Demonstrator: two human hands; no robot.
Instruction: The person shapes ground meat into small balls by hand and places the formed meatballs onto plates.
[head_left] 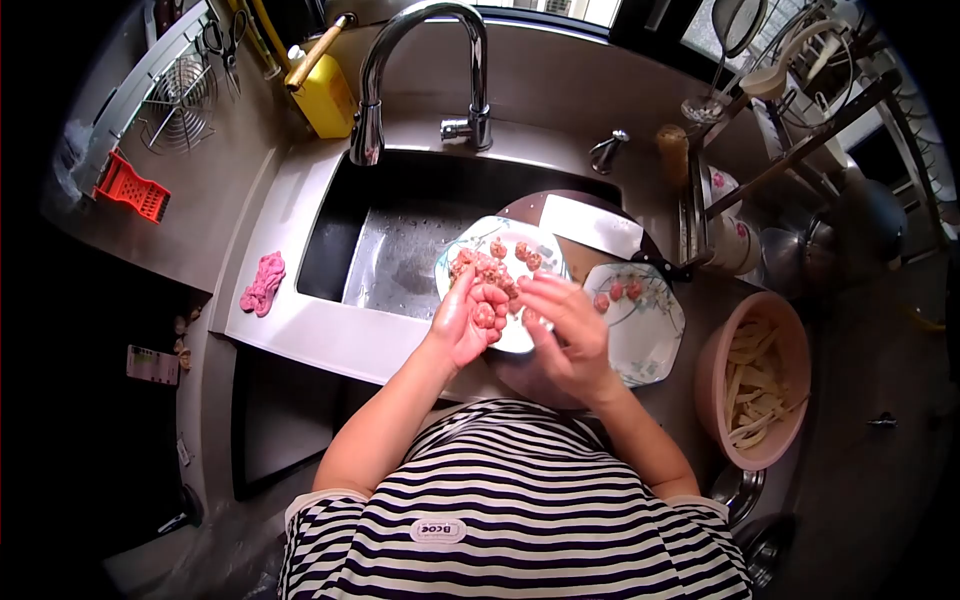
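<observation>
In the palm of my left hand (pixel 463 330), with the fingers curled round it, rests a raw meatball (pixel 485 315). My right hand (pixel 570 335) is just to the right, its fingers apart and slightly blurred, holding nothing that I can see. Beneath and beyond both hands is a white floral plate (pixel 552 250) with a heap of raw minced meat (pixel 482 268) and several small meatballs (pixel 523 251) on it. A second floral plate (pixel 645 345), right of my right hand, carries several meatballs (pixel 617 291) near its far edge. Part of the first plate is hidden by my hands.
A cleaver (pixel 592 228) lies on a round board (pixel 525 208) over the sink's (pixel 385 255) right side. At right stands a pink basin (pixel 710 385) of pale strips. A tall faucet (pixel 480 80), yellow bottle (pixel 325 95), pink cloth (pixel 263 284) and dish rack (pixel 800 150) surround the sink.
</observation>
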